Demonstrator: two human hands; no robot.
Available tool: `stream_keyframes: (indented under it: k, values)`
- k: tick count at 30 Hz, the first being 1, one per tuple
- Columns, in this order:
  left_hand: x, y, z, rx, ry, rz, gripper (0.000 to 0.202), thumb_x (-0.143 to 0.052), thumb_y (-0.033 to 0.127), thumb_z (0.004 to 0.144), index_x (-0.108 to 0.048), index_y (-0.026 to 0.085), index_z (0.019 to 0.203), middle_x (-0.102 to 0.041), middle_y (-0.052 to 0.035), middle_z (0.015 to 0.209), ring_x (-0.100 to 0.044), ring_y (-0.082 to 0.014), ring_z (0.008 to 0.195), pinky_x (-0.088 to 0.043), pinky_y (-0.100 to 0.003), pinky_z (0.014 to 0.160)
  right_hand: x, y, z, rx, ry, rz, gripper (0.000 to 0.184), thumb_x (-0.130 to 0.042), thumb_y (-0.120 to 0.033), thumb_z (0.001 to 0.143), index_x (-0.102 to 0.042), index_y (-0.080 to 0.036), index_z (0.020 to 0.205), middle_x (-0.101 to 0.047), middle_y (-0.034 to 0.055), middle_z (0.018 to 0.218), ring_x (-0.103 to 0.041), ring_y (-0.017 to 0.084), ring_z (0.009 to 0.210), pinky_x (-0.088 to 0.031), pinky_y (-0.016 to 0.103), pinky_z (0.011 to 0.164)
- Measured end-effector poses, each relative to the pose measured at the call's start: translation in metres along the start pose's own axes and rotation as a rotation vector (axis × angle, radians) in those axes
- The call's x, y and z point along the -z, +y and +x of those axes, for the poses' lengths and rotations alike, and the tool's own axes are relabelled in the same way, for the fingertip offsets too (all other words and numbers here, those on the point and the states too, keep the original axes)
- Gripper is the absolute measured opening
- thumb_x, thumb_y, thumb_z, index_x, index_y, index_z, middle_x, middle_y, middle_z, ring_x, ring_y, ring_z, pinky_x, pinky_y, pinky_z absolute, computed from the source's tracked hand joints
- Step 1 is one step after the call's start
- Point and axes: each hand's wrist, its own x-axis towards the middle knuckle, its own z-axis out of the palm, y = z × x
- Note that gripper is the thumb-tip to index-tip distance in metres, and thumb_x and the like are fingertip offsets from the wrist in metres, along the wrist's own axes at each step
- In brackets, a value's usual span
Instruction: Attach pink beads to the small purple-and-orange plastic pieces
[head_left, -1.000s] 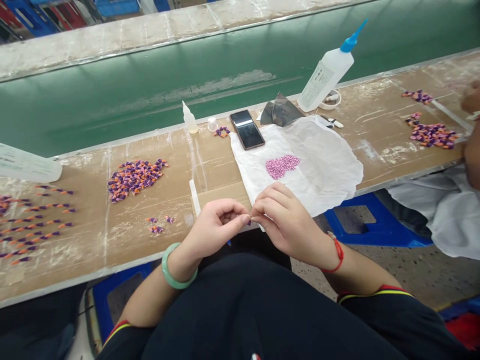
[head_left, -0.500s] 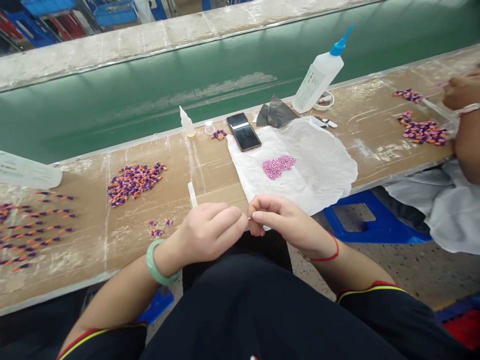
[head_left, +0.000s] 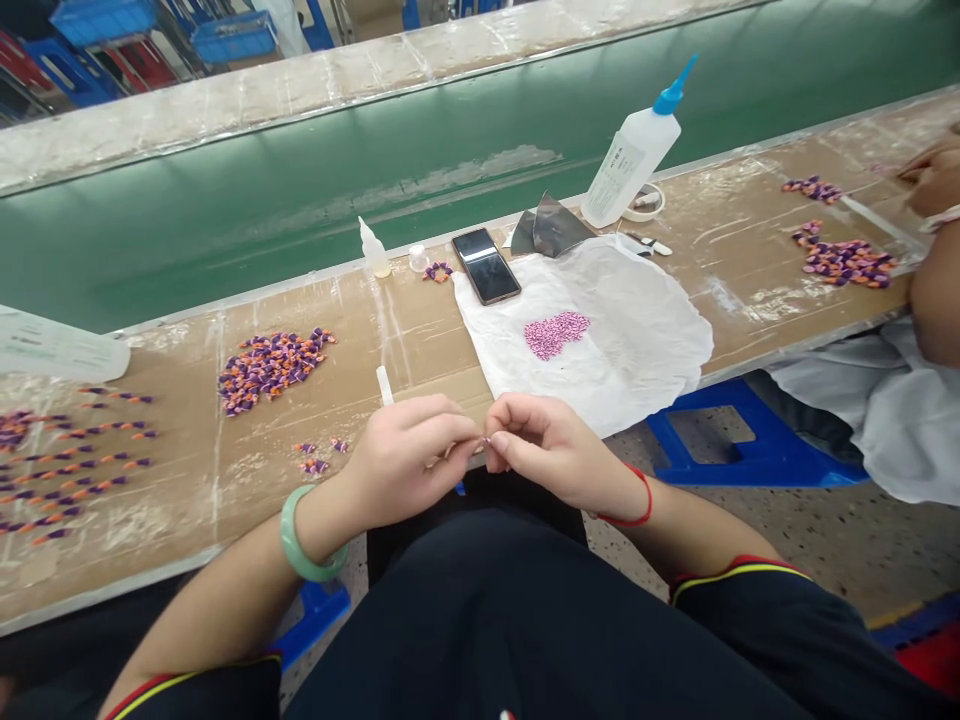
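Note:
My left hand (head_left: 420,455) and my right hand (head_left: 551,450) meet at the table's near edge, fingertips almost touching. Both are closed in a pinch around something tiny and pale pinkish at the tips, too small to name. Beyond them, a pile of small pink patterned pieces (head_left: 555,334) lies on a white cloth (head_left: 637,320). Left of my left hand are several small purple-and-orange pieces (head_left: 313,466), with a larger pile of purple-and-orange pieces (head_left: 274,370) behind. A white strip (head_left: 385,385) lies just past my left hand.
A phone (head_left: 486,265) lies on the cloth's corner. Behind stand a small dropper bottle (head_left: 373,250) and a large blue-tipped bottle (head_left: 630,160). Rows of purple-and-orange pieces (head_left: 67,470) lie far left. At right is another person's arm (head_left: 937,290) beside a pile of pieces (head_left: 847,260).
Both hands have shifted slightly left, still pinched together. My left fingers have opened out a little, showing a gap between thumb and fingers. The other person's hand at right has moved slightly.

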Motion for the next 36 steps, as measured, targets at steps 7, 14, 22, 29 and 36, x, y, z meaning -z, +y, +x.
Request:
stream_keyframes:
  k: [7,14,22,29,36]
  values:
    - [0.004,0.006,-0.005,0.258,-0.012,-0.222,0.014,-0.060,0.015,0.087,-0.068,0.017,0.075,-0.062,0.0005,0.061,-0.052,-0.0097,0.054,-0.040,-0.021,0.053,-0.001,-0.002,0.003,0.278,-0.002,-0.391,0.013,-0.050,-0.012,0.085,-0.052,-0.021,0.075,-0.059,-0.0028,0.066,-0.053,0.010,0.058,-0.045,0.022,0.057]
    - [0.003,0.004,-0.008,0.271,-0.002,-0.244,0.016,-0.057,0.012,0.086,-0.066,0.015,0.072,-0.059,0.0022,0.060,-0.049,-0.0079,0.053,-0.038,-0.018,0.053,-0.007,0.000,0.007,0.329,0.047,-0.469,0.013,-0.050,-0.012,0.085,-0.052,-0.020,0.075,-0.058,-0.0031,0.065,-0.052,0.008,0.057,-0.042,0.019,0.055]
    - [-0.003,0.001,-0.017,0.351,0.098,-0.301,0.011,-0.059,0.014,0.079,-0.063,0.013,0.069,-0.058,0.0002,0.061,-0.050,-0.0087,0.055,-0.039,-0.018,0.053,-0.019,0.003,0.013,0.433,0.163,-0.598,0.017,-0.049,-0.013,0.085,-0.048,-0.021,0.070,-0.054,-0.0042,0.059,-0.050,0.008,0.052,-0.040,0.018,0.050]
    - [0.001,-0.002,-0.035,0.581,0.150,-0.537,0.016,-0.068,0.027,0.078,-0.071,0.012,0.075,-0.065,-0.0039,0.066,-0.053,-0.0090,0.055,-0.043,-0.020,0.053,-0.013,0.010,0.024,0.522,0.108,-0.695,0.018,-0.047,-0.012,0.089,-0.049,-0.021,0.074,-0.056,-0.0032,0.061,-0.052,0.010,0.053,-0.042,0.019,0.052]
    - [-0.013,-0.012,-0.081,1.006,0.388,-0.907,0.041,-0.092,0.043,0.057,-0.073,0.012,0.076,-0.069,-0.0021,0.060,-0.060,-0.0103,0.052,-0.053,-0.021,0.054,-0.001,0.051,0.041,0.602,-0.081,-1.060,0.018,-0.042,-0.013,0.092,-0.048,-0.020,0.076,-0.057,0.0017,0.066,-0.052,0.015,0.061,-0.040,0.025,0.059]
